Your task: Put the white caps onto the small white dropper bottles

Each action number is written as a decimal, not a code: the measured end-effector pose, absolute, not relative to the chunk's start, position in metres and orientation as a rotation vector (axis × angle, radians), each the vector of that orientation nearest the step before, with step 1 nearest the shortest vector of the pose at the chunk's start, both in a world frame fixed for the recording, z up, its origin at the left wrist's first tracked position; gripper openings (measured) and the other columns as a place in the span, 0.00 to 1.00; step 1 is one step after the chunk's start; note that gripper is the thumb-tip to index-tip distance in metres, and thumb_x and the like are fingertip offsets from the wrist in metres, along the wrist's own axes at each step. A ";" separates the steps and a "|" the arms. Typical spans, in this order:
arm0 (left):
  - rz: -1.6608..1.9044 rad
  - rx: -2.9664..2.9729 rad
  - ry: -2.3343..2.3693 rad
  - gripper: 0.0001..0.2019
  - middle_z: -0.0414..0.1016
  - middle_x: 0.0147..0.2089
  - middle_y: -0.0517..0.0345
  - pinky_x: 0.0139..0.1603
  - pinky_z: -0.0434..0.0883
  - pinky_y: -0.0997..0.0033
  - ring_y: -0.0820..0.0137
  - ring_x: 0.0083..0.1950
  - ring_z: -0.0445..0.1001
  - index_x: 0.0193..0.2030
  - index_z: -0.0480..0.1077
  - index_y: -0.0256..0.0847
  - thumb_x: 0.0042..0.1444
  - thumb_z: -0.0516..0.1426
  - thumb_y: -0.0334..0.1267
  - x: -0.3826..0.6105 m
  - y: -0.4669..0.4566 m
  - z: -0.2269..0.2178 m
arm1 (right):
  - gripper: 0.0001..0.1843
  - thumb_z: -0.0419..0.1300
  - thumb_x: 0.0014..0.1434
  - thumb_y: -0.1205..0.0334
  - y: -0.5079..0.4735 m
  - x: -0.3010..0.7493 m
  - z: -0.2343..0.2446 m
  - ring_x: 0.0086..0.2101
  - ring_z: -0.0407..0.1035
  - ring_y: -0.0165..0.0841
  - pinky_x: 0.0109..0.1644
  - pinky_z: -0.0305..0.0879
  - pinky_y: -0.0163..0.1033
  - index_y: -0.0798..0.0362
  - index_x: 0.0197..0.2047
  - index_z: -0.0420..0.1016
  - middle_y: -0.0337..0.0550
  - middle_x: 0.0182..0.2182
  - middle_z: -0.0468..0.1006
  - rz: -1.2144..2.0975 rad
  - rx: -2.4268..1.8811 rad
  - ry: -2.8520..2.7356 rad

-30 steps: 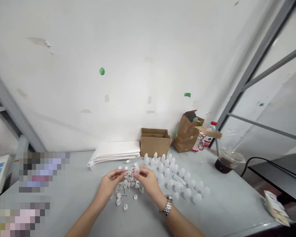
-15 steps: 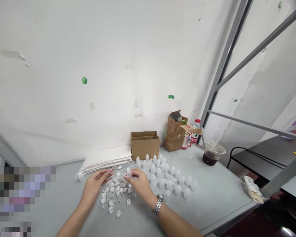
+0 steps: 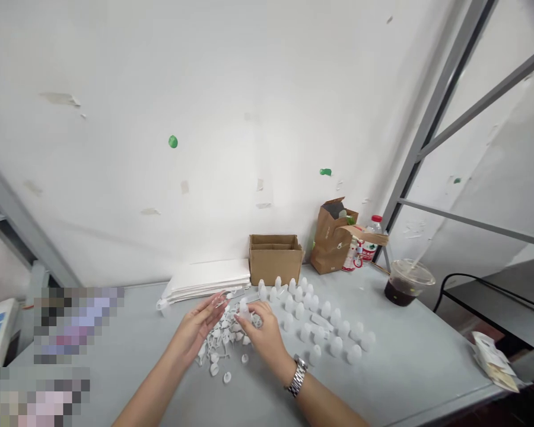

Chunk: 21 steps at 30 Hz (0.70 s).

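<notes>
From the head view, the left hand (image 3: 197, 330) hovers with fingers open above a heap of white plastic caps (image 3: 222, 344) on a grey table (image 3: 115, 332). The right hand (image 3: 266, 339) curls its fingers around a small translucent plastic bottle (image 3: 244, 309), just beside rows of matching bottles (image 3: 314, 320).

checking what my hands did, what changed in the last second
The left hand has moved left, away from the right hand, which stays over the pile of white plastic caps, fingers by a small translucent bottle. No clear grasp or release shows. The rows of upright bottles and the cardboard box stayed put.
</notes>
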<state>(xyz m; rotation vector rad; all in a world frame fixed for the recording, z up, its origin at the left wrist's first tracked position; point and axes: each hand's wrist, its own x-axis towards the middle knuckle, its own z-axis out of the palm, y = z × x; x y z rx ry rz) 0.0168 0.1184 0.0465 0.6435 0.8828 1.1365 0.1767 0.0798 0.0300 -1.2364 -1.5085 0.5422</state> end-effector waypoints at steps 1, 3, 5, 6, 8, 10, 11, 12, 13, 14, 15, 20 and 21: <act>1.121 0.643 0.861 0.11 0.77 0.44 0.52 0.46 0.69 0.73 0.68 0.44 0.74 0.39 0.74 0.37 0.48 0.57 0.28 0.020 0.117 0.046 | 0.08 0.59 0.53 0.59 0.078 0.176 0.032 0.34 0.65 0.33 0.40 0.60 0.37 0.54 0.34 0.73 0.41 0.30 0.73 0.545 -1.221 -1.541; 1.129 0.639 0.811 0.11 0.76 0.45 0.52 0.48 0.68 0.74 0.68 0.46 0.73 0.39 0.74 0.37 0.47 0.58 0.29 0.025 0.113 0.045 | 0.09 0.57 0.54 0.58 0.074 0.174 0.033 0.31 0.63 0.32 0.37 0.59 0.36 0.54 0.36 0.73 0.39 0.27 0.71 0.540 -1.206 -1.632; 1.132 0.636 0.786 0.11 0.77 0.42 0.52 0.46 0.68 0.75 0.69 0.44 0.74 0.40 0.74 0.38 0.47 0.59 0.30 0.029 0.109 0.044 | 0.09 0.58 0.54 0.58 0.072 0.172 0.032 0.28 0.62 0.31 0.35 0.58 0.35 0.54 0.37 0.73 0.38 0.25 0.70 0.527 -1.204 -1.707; 1.121 0.639 0.772 0.12 0.77 0.42 0.52 0.44 0.68 0.75 0.69 0.44 0.74 0.40 0.74 0.38 0.47 0.60 0.31 0.030 0.106 0.043 | 0.09 0.58 0.54 0.59 0.072 0.171 0.031 0.28 0.61 0.30 0.34 0.58 0.34 0.54 0.37 0.73 0.38 0.24 0.70 0.524 -1.207 -1.725; 1.091 0.642 0.768 0.12 0.77 0.42 0.52 0.42 0.68 0.75 0.69 0.43 0.73 0.40 0.74 0.39 0.45 0.61 0.32 0.032 0.102 0.042 | 0.08 0.58 0.54 0.59 0.072 0.171 0.029 0.27 0.61 0.30 0.33 0.57 0.33 0.54 0.35 0.73 0.38 0.24 0.70 0.522 -1.223 -1.732; 1.086 0.650 0.764 0.13 0.77 0.42 0.53 0.45 0.67 0.75 0.69 0.43 0.73 0.39 0.74 0.39 0.44 0.62 0.34 0.031 0.099 0.042 | 0.07 0.59 0.53 0.59 0.072 0.171 0.028 0.27 0.61 0.30 0.32 0.57 0.33 0.54 0.33 0.73 0.37 0.23 0.70 0.509 -1.235 -1.738; 1.091 0.658 0.762 0.13 0.78 0.41 0.53 0.46 0.66 0.74 0.69 0.43 0.73 0.39 0.74 0.39 0.43 0.62 0.35 0.030 0.098 0.042 | 0.07 0.59 0.53 0.58 0.072 0.171 0.028 0.27 0.60 0.30 0.32 0.57 0.33 0.53 0.32 0.73 0.37 0.23 0.69 0.493 -1.240 -1.748; 1.098 0.669 0.758 0.13 0.78 0.40 0.54 0.47 0.66 0.74 0.70 0.43 0.73 0.38 0.75 0.39 0.43 0.62 0.35 0.030 0.097 0.042 | 0.07 0.59 0.53 0.58 0.071 0.172 0.029 0.27 0.60 0.30 0.33 0.57 0.33 0.53 0.31 0.73 0.37 0.22 0.69 0.475 -1.243 -1.762; 1.105 0.684 0.756 0.13 0.78 0.39 0.54 0.47 0.65 0.74 0.70 0.42 0.73 0.38 0.75 0.39 0.43 0.63 0.36 0.029 0.097 0.043 | 0.08 0.59 0.53 0.57 0.071 0.172 0.030 0.27 0.60 0.30 0.33 0.56 0.34 0.53 0.30 0.73 0.37 0.22 0.69 0.458 -1.244 -1.777; 1.112 0.703 0.755 0.13 0.78 0.39 0.54 0.47 0.65 0.73 0.69 0.42 0.73 0.38 0.75 0.39 0.43 0.62 0.37 0.029 0.097 0.043 | 0.08 0.59 0.53 0.57 0.070 0.172 0.031 0.27 0.60 0.30 0.33 0.56 0.34 0.53 0.29 0.73 0.37 0.22 0.69 0.446 -1.243 -1.793; 1.113 0.720 0.760 0.13 0.78 0.38 0.54 0.47 0.65 0.72 0.69 0.42 0.73 0.38 0.75 0.39 0.43 0.62 0.38 0.028 0.096 0.044 | 0.09 0.59 0.53 0.56 0.070 0.172 0.031 0.26 0.60 0.30 0.34 0.56 0.35 0.53 0.29 0.73 0.37 0.21 0.69 0.437 -1.239 -1.805; 1.050 0.793 0.785 0.16 0.77 0.42 0.50 0.46 0.66 0.69 0.64 0.45 0.72 0.40 0.74 0.38 0.43 0.62 0.39 0.029 0.092 0.049 | 0.08 0.58 0.54 0.57 0.068 0.171 0.034 0.26 0.60 0.30 0.34 0.56 0.35 0.52 0.31 0.73 0.37 0.22 0.70 0.442 -1.218 -1.812; 1.037 0.809 0.787 0.16 0.76 0.43 0.49 0.46 0.66 0.69 0.64 0.47 0.72 0.41 0.73 0.38 0.44 0.62 0.39 0.029 0.091 0.049 | 0.08 0.58 0.54 0.57 0.067 0.171 0.035 0.26 0.61 0.30 0.34 0.57 0.35 0.52 0.31 0.73 0.37 0.22 0.71 0.451 -1.223 -1.814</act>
